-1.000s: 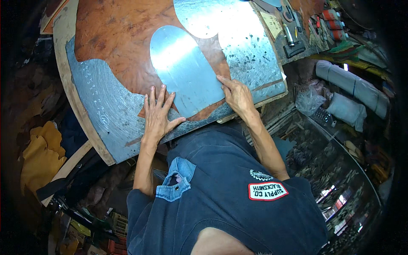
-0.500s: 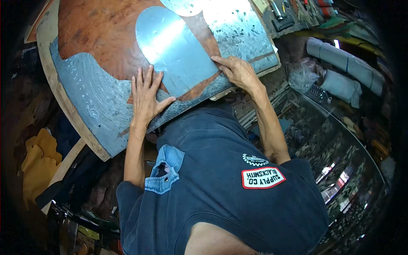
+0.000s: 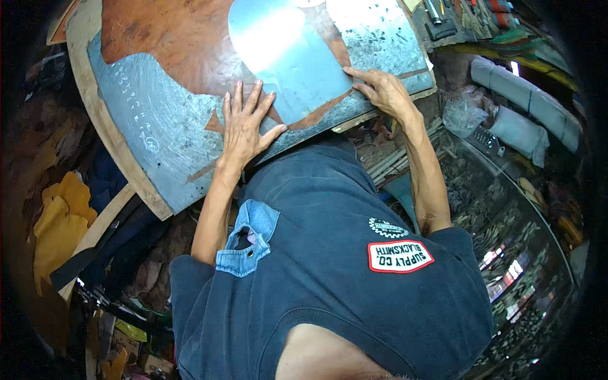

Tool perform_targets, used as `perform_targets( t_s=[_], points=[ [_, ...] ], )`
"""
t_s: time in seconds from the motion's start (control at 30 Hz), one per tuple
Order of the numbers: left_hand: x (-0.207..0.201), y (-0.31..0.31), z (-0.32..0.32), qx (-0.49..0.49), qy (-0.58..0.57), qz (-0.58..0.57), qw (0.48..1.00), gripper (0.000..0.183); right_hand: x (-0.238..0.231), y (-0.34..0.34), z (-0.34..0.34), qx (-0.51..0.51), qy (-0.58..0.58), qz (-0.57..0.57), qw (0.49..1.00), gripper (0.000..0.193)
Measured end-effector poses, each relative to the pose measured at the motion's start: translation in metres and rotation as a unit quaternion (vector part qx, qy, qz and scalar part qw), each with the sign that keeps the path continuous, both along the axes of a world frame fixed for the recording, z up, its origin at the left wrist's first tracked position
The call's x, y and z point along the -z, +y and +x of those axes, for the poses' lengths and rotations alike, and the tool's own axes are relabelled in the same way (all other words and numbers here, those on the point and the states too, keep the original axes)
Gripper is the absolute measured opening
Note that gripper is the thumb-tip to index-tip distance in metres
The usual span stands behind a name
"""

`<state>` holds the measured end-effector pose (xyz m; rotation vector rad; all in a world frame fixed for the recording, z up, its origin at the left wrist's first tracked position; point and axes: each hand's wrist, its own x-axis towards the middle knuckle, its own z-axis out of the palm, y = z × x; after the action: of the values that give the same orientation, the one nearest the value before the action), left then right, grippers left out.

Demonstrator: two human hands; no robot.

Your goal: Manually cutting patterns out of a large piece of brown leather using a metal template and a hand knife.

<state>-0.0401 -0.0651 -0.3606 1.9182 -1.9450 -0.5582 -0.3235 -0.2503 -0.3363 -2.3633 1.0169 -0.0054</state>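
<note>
A brown leather hide (image 3: 171, 31) lies on the grey work surface (image 3: 139, 120). On top of it rests a smooth grey template (image 3: 310, 69) with a rounded far end and a straight near edge. Leather shows along its right and near sides. My left hand (image 3: 247, 126) lies flat with fingers spread, over the leather's edge at the template's near left corner. At the template's right edge, my right hand (image 3: 386, 92) reaches out its index finger and thumb, the fingertip touching the border of template and leather. I see nothing held in either hand.
A wooden rim (image 3: 104, 120) borders the worktop on the left. Hand tools (image 3: 437, 12) lie at the far right. Wrapped rolls (image 3: 519, 95) and a glass-topped surface (image 3: 506, 209) stand to the right. Yellow-tan leather scraps (image 3: 63, 215) hang at the lower left.
The whole view has shifted, so the worktop, template and both hands appear farther right and higher. Relative to the template, both hands stay in about the same places.
</note>
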Motion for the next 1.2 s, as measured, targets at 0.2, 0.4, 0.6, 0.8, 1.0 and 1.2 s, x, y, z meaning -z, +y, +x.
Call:
perform_targets(
  t_s=[0.2, 0.4, 0.6, 0.8, 1.0, 1.2],
  points=[
    [0.001, 0.005, 0.000, -0.009, -0.005, -0.003, 1.000, 0.070, -0.006, 0.005, 0.004, 0.002, -0.020, 0.003, 1.000, 0.035],
    [-0.003, 0.002, -0.002, -0.009, 0.007, -0.014, 1.000, 0.067, 0.000, 0.004, -0.001, 0.009, -0.051, -0.004, 0.999, 0.036],
    [0.001, 0.006, -0.006, -0.019, 0.016, -0.019, 1.000, 0.060, -0.006, 0.006, 0.000, 0.000, -0.004, -0.012, 1.000, 0.040],
    [0.001, 0.004, -0.005, -0.025, 0.014, -0.017, 0.999, 0.064, -0.007, 0.001, 0.002, 0.001, -0.035, -0.013, 0.999, 0.039],
    [0.001, 0.002, -0.005, -0.023, 0.006, -0.010, 1.000, 0.069, -0.004, -0.002, 0.001, -0.015, -0.012, 0.000, 1.000, 0.039],
    [0.004, 0.002, -0.005, -0.019, -0.005, -0.015, 1.000, 0.070, -0.009, -0.004, 0.003, -0.010, -0.019, 0.018, 1.000, 0.035]
  ],
)
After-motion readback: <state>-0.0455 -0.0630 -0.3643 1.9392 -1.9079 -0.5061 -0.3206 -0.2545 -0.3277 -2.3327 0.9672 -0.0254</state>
